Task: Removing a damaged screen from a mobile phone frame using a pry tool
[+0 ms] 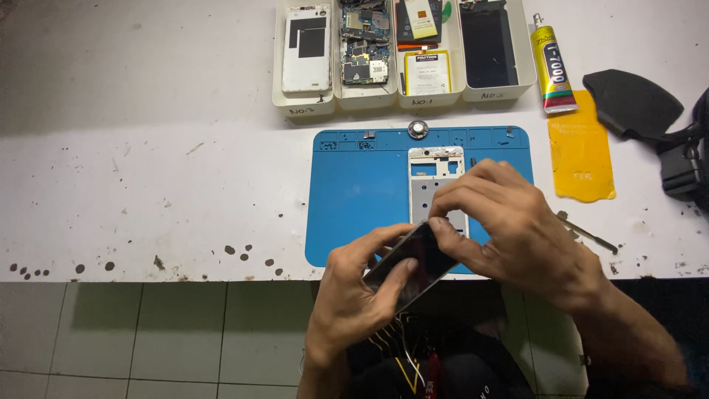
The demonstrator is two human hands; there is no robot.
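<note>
Two bare hands over front edge of white table [148, 185]; left hand [354, 295] cupping a dark phone screen panel [413, 262] from below, thumb laid on its glass, fingers closed round lower end; right hand [509, 229] above, fingertips pinched on panel's upper edge; both hands clamped on same panel, held tilted, off the surface, just past table edge and over near side of blue work mat [354, 192]. Silver phone mid-frame [436, 181] flat on mat, partly hidden behind right hand. Small round metal part [418, 129] at mat's far edge. Four white trays in a row beyond mat: white back cover [306, 48] in first, circuit board [365, 41] in second, battery [427, 72] in third, dark panel [487, 46] in fourth. Yellow glue tube [552, 70] right of trays; yellow sheet [580, 155] beside it, flat on table; thin metal tool [587, 233] near right wrist, apart from hand. Black object [635, 103] at far right. Dark spots scattered along table front; tiled floor [148, 340] below.
</note>
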